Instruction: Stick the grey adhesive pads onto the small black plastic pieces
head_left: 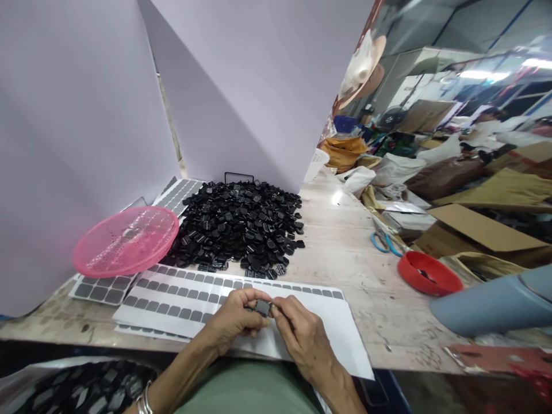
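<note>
A small black piece (262, 308) sits pinched between both hands, just above the sheet of grey stickers (181, 299) at the near edge of the surface (345, 253). The left hand (235, 322) has its fingers (248, 299) closed on the piece's left side. The right hand (302, 336) has its fingertips closed on the right edge. A pile of black pieces (241, 224) lies well behind, beside a pink basket (127, 240).

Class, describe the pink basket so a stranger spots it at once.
Find the heap of black pieces on the wooden table. At its left edge lies a round, perforated basket. It is pink; the other round dish, far right, is red.
</note>
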The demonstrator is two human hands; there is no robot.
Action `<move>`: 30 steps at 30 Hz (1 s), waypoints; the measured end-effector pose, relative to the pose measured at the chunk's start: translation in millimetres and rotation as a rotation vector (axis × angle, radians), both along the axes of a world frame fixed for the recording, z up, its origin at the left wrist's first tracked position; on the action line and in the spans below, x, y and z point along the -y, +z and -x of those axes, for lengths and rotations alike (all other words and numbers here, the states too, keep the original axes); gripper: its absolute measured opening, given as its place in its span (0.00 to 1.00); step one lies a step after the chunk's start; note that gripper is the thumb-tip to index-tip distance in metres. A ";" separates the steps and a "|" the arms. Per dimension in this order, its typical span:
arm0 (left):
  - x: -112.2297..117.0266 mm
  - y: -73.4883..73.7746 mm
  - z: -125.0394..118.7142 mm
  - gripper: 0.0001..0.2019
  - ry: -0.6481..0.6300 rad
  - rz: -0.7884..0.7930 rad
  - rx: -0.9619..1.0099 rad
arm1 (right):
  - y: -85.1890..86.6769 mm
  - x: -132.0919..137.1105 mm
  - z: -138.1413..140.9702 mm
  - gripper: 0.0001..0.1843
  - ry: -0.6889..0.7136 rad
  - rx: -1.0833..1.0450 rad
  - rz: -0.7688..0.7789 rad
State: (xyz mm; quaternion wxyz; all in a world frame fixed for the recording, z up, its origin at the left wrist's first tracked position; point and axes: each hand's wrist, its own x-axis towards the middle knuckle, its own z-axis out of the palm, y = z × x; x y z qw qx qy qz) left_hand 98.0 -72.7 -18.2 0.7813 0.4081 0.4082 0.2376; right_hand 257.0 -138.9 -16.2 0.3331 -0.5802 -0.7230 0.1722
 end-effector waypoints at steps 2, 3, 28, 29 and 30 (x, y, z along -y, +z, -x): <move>0.2 -0.6 0.3 0.21 0.001 0.002 -0.013 | -0.8 0.2 -0.2 0.12 0.001 0.016 -0.003; 0.5 -0.6 0.6 0.21 0.002 0.000 -0.020 | -1.7 0.5 -0.5 0.12 0.001 0.026 -0.004; -6.7 -30.1 43.1 0.13 0.211 -0.683 -0.653 | -36.7 11.8 -44.0 0.11 -0.348 0.568 0.049; -5.6 -30.6 39.3 0.13 0.212 -0.678 -0.635 | -37.4 4.4 -47.3 0.10 -0.353 0.572 0.047; -5.5 -30.8 36.1 0.13 0.208 -0.670 -0.610 | -37.7 -3.1 -51.4 0.10 -0.357 0.578 0.044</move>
